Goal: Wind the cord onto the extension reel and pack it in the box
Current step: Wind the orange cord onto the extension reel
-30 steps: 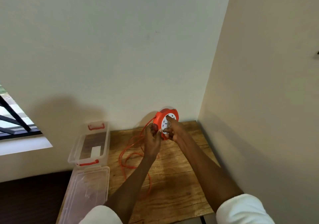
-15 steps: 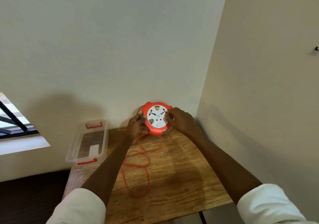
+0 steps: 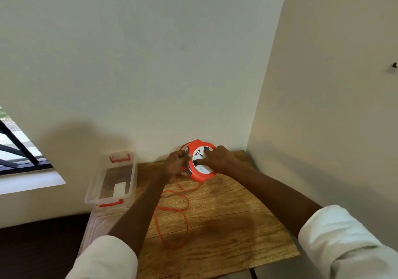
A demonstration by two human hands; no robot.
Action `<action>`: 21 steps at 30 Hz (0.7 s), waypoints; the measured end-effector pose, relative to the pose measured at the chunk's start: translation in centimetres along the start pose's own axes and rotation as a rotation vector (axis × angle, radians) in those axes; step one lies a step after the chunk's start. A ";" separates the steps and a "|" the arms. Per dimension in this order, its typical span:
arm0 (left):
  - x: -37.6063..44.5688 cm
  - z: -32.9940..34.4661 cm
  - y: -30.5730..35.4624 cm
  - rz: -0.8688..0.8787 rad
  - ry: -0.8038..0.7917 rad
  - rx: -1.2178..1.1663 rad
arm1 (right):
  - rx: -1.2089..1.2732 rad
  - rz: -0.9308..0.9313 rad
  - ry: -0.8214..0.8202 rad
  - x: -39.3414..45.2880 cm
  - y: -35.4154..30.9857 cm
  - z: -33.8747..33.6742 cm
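- Both hands grip the orange reel [image 3: 201, 163] at the table's [image 3: 237, 225] back edge: left hand [image 3: 175, 164] clamps its rim, right hand [image 3: 216, 158] now covers the white face.
- Loose cord [image 3: 172, 210] trails in fewer loops than before; the box [image 3: 112, 182] stands open at left.

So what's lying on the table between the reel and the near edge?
In the head view, loose loops of orange cord lie on the wooden table between the reel and the near edge.

Glossy orange plastic reel [image 3: 199, 172], grainy wood table [image 3: 226, 218], clear plastic box [image 3: 91, 194].
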State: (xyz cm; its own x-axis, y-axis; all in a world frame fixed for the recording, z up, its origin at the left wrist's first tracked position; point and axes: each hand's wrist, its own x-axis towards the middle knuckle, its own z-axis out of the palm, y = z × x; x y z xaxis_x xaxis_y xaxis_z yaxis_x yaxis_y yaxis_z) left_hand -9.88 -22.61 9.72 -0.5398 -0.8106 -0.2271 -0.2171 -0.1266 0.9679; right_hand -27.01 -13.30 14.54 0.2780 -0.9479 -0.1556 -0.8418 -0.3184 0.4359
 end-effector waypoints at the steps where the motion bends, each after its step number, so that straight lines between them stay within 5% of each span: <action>1: -0.1 0.4 -0.6 -0.002 0.007 0.000 | 0.004 0.007 -0.005 0.3 -0.1 0.6; 7: -1.0 2.3 -2.5 0.047 0.125 -0.084 | 0.424 0.384 -0.015 1.1 -0.7 1.9; 16: -2.4 7.6 -4.5 0.262 0.410 -0.231 | 2.098 1.198 0.251 2.7 -2.8 1.8; 21: -2.2 7.5 -5.2 0.269 0.404 -0.172 | 2.381 1.192 0.223 2.2 -3.6 1.8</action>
State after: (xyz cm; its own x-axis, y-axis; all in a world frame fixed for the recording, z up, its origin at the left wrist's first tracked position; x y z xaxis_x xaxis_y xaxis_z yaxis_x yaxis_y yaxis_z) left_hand -13.67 -15.87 4.36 -0.1937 -0.9793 0.0595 0.0418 0.0523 0.9978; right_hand -24.17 -14.20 11.03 -0.4490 -0.6809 -0.5786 0.5034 0.3422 -0.7934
